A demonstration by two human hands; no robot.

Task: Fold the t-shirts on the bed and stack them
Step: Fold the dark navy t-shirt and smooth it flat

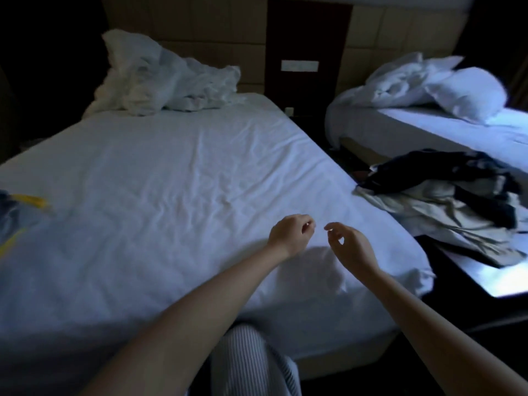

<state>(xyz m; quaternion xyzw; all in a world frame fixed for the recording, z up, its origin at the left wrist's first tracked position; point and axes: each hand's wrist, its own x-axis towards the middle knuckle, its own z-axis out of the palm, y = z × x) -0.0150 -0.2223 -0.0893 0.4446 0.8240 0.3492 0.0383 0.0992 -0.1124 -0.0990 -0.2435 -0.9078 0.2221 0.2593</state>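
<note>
A pile of crumpled t-shirts (445, 195), dark and cream ones mixed, lies to the right of the bed on a dark low surface. A grey and yellow garment (17, 215) lies at the bed's left edge, cut off by the frame. Both my hands hover over the white sheet of the bed (171, 181) near its right front corner. My left hand (291, 232) has its fingers loosely curled and holds nothing. My right hand (347, 244) is beside it, fingers relaxed and slightly bent, also empty. The hands are a short gap apart.
A bunched white duvet and pillow (160, 78) sit at the head of the bed. A second bed (428, 124) with a pillow stands at the right, across a narrow dark aisle. A shiny dark tabletop (485, 278) lies under the clothes pile.
</note>
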